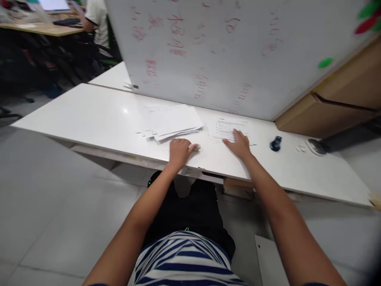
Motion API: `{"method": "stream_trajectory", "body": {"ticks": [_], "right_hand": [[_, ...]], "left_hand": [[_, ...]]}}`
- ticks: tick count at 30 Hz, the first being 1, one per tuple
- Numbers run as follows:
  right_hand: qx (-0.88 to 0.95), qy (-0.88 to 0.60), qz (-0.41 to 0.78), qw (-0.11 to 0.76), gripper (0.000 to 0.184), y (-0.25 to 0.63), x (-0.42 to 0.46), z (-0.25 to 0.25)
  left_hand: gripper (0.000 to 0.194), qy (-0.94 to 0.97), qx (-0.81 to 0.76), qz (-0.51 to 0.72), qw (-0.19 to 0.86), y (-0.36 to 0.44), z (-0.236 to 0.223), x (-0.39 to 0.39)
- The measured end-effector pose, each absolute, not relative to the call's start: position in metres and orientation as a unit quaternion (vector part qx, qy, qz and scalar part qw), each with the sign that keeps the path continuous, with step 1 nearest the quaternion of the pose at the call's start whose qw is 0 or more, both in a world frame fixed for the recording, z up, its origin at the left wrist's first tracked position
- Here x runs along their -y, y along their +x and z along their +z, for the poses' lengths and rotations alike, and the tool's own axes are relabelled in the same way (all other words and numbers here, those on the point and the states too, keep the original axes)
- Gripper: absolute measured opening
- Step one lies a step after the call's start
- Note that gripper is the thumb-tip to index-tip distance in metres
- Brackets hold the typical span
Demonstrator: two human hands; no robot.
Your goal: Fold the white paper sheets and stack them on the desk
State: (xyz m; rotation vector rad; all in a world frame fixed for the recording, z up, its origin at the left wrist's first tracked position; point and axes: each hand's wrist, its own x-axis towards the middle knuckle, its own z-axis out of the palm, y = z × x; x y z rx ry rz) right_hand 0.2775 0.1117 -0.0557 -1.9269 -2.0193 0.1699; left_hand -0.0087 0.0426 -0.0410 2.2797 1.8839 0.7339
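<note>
My left hand [179,153] rests on the white desk near its front edge, just below a pile of loose white paper sheets [174,120]. Its fingers are curled, and a small pale object [197,147] shows at the thumb tip, too small to name. My right hand [240,145] lies with fingers spread on the lower right part of a few printed sheets [226,126], pressing on them and holding nothing. The print is too blurred to read.
A whiteboard [190,51] with red writing stands along the desk's [89,111] back edge. To the right are a dark blue object [275,143], a grey-black rounded device [316,147] and cardboard boxes [306,115]. A seated person [99,24] is at another table, far left.
</note>
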Motion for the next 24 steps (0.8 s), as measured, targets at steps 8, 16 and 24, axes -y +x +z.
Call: {"method": "stream_trajectory", "body": {"ticks": [8, 16, 24], "right_hand": [[0.733, -0.645, 0.013, 0.214, 0.042, 0.271, -0.109, -0.059], [0.709, -0.672, -0.062, 0.206, 0.040, 0.271, -0.106, -0.057], [0.694, -0.682, -0.060, 0.223, 0.031, 0.270, -0.106, -0.058]], "left_hand": [[0.042, 0.721, -0.642, 0.259, 0.024, -0.004, -0.041, -0.039], [0.043, 0.742, -0.636, 0.207, 0.045, -0.002, -0.033, -0.064], [0.023, 0.782, -0.568, 0.255, 0.034, 0.030, -0.002, -0.072]]}}
